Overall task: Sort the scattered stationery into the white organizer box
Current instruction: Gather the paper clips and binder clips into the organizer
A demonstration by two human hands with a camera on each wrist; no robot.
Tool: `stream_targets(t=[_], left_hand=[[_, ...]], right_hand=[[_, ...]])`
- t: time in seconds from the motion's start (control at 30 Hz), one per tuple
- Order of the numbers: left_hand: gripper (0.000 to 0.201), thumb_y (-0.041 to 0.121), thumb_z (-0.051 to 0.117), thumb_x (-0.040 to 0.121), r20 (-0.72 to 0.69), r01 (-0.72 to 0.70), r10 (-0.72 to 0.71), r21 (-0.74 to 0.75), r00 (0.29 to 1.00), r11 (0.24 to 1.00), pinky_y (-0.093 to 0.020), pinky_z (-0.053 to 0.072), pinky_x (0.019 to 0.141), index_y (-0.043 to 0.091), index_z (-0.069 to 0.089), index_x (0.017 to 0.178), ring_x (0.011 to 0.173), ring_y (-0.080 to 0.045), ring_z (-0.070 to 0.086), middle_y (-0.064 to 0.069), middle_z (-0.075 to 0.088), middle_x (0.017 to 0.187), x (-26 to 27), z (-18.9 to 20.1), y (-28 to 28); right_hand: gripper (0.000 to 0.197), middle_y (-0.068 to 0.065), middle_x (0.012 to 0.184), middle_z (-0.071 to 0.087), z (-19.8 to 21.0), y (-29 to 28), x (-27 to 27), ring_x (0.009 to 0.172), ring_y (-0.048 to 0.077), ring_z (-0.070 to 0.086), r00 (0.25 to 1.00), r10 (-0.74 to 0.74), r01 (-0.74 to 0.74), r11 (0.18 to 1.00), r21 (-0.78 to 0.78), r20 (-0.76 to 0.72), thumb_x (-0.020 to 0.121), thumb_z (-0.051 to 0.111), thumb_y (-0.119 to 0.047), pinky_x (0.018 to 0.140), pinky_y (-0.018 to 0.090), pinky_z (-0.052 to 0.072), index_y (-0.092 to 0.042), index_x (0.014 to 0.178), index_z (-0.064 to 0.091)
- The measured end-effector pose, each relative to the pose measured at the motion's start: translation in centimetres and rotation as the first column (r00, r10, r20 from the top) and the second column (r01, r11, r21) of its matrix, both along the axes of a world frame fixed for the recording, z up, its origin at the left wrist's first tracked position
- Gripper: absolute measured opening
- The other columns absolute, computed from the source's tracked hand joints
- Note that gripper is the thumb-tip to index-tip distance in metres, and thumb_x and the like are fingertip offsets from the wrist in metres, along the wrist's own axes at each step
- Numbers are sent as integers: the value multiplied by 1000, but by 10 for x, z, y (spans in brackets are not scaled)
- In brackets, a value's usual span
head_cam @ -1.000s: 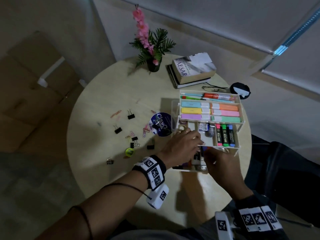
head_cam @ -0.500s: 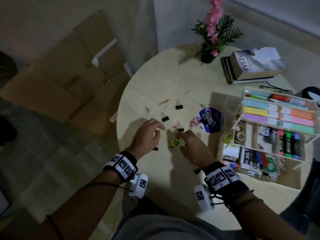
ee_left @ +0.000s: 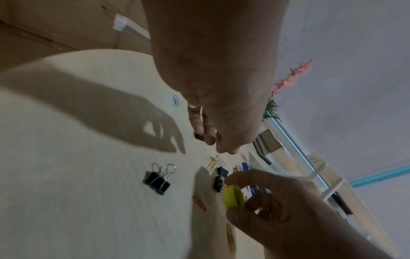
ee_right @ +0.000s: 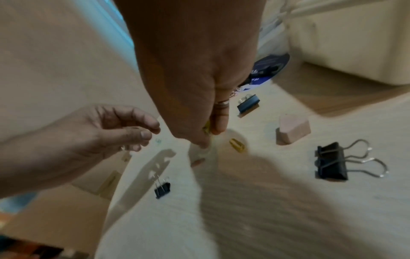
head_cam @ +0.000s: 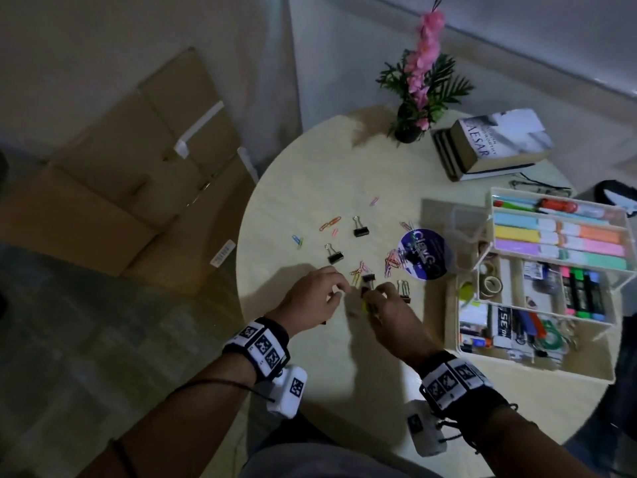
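Note:
My right hand [head_cam: 370,300] pinches a small yellow tape roll [ee_left: 234,197] just above the round table, near its left front. A small black binder clip [head_cam: 368,278] lies right beyond its fingertips. My left hand [head_cam: 339,292] hovers beside it with loosely curled fingers and nothing in them. Under this hand lies another black binder clip [ee_left: 157,178]. More binder clips [head_cam: 361,231] and coloured paper clips [head_cam: 393,262] lie scattered farther back. The white organizer box [head_cam: 537,372] stands at the right, and its raised top tray [head_cam: 493,201] holds highlighters.
A blue round lid [head_cam: 423,254] sits left of the organizer. A pink eraser [ee_right: 292,130] and a large binder clip [ee_right: 331,162] lie to the right of my right hand. A potted plant [head_cam: 410,132] and stacked books [head_cam: 496,146] stand at the back. Cardboard boxes [head_cam: 138,167] lie on the floor past the table's left edge.
Both hands left the organizer and came left to the scattered clips. In the last half second my right hand lifted the yellow tape roll off the table.

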State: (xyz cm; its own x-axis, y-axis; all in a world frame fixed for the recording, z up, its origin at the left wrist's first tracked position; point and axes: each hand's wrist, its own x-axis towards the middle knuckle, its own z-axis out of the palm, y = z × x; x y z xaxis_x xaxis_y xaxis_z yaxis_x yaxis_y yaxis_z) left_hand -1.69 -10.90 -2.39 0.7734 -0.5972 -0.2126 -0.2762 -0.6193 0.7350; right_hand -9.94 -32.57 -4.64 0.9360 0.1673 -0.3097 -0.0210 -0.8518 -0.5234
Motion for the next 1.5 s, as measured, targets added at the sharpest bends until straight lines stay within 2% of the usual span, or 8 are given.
stream_targets(t=[0.27, 0.47, 0.57, 0.77, 0.93, 1.13, 1.27, 1.5], left_hand=[[17, 13, 66, 96, 33, 133, -136, 91, 990, 987, -37, 57, 79, 20, 70, 111, 92, -22, 66, 0, 63, 114, 47, 8, -82], [27, 14, 69, 94, 2, 310, -315, 184, 949, 933, -32, 51, 83, 18, 69, 121, 103, -26, 65, -5, 61, 127, 41, 4, -129], [29, 17, 71, 93, 7, 369, -378, 195, 926, 909, -30, 48, 81, 20, 68, 121, 104, -24, 65, -3, 62, 129, 30, 4, -135], [37, 25, 75, 85, -34, 643, -651, 200, 758, 739, -43, 58, 77, 25, 65, 120, 99, -19, 65, 2, 58, 122, -13, -2, -134], [41, 12, 79, 86, 22, 698, -726, 257, 687, 668, -36, 52, 69, 17, 66, 125, 93, -23, 65, -6, 50, 135, -41, -11, -129], [40, -3, 65, 89, 49, 628, -678, 335, 733, 703, -34, 50, 61, 20, 69, 122, 85, -25, 67, -8, 53, 135, -50, -11, -137], [20, 16, 65, 95, 19, 576, -607, 295, 794, 762, -28, 39, 63, 22, 67, 114, 86, -18, 64, 3, 61, 121, -51, -5, -147], [13, 22, 69, 89, 71, 368, -373, 79, 925, 927, -22, 40, 65, 20, 69, 102, 74, -6, 54, 11, 57, 97, -45, 13, -165]], right_hand=[[36, -7, 100, 59, 26, -56, -36, 71, 8, 61, 954, -284, 269, 953, 141, 96, 87, 81, -21, 67, 28, 55, -23, 122, 68], [40, -5, 102, 61, 45, -81, -60, 81, 14, 61, 896, -432, 415, 897, 149, 105, 85, 85, -18, 71, 20, 44, -19, 121, 69], [42, -2, 110, 65, 50, -95, -71, 81, 14, 66, 861, -500, 479, 858, 187, 89, 86, 85, -18, 72, 27, 54, -19, 125, 67], [39, 2, 112, 66, 48, -111, -91, 85, 19, 67, 854, -516, 487, 841, 236, 74, 85, 85, -12, 76, 42, 61, -18, 120, 67], [40, 2, 108, 64, 52, -111, -96, 79, 17, 65, 888, -451, 429, 882, 193, 88, 84, 85, -9, 73, 41, 60, -14, 120, 68], [39, -2, 106, 60, 56, -117, -99, 80, 12, 64, 900, -420, 390, 896, 214, 118, 86, 83, -10, 74, 37, 59, -17, 122, 68], [43, -5, 105, 63, 69, -128, -101, 83, 11, 65, 871, -465, 432, 879, 203, 158, 90, 82, -20, 76, 37, 59, -17, 129, 66], [21, -5, 91, 70, 99, -190, -94, 80, 6, 68, 669, -672, 612, 741, 277, 317, 92, 80, -19, 72, 23, 56, -19, 107, 65]])
